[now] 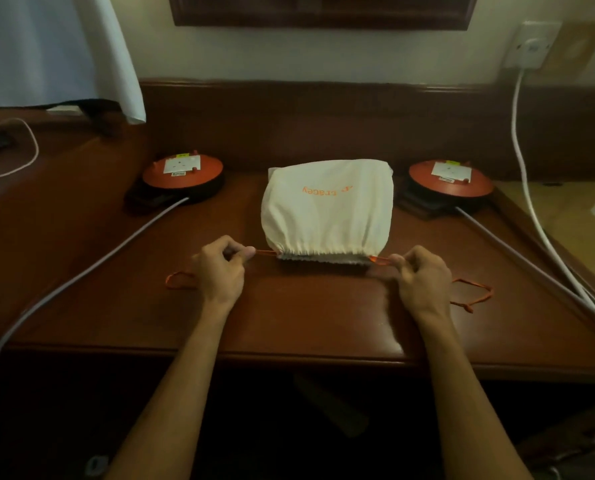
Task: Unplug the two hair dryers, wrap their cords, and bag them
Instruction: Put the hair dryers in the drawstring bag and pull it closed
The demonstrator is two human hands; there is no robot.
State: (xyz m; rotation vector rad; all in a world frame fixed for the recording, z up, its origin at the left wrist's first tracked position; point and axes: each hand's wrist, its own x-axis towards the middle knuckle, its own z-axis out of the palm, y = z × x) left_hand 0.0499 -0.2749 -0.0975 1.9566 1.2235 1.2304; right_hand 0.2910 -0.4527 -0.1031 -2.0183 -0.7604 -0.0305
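A bulging white cloth bag (327,209) with orange lettering lies in the middle of the wooden desk (289,317), its gathered mouth facing me. No hair dryer shows; the bag hides its contents. My left hand (220,268) pinches the orange drawstring (265,252) at the left end of the mouth. My right hand (422,277) pinches the same drawstring at the right end. Loose loops of the string lie on the desk beside each wrist.
Two round orange cable reels stand at the back, the left cable reel (182,175) and the right cable reel (450,183), each with a grey cable running toward me. A white cord (518,140) hangs from a wall socket (530,46) at the upper right. A white cloth (57,50) hangs at the upper left.
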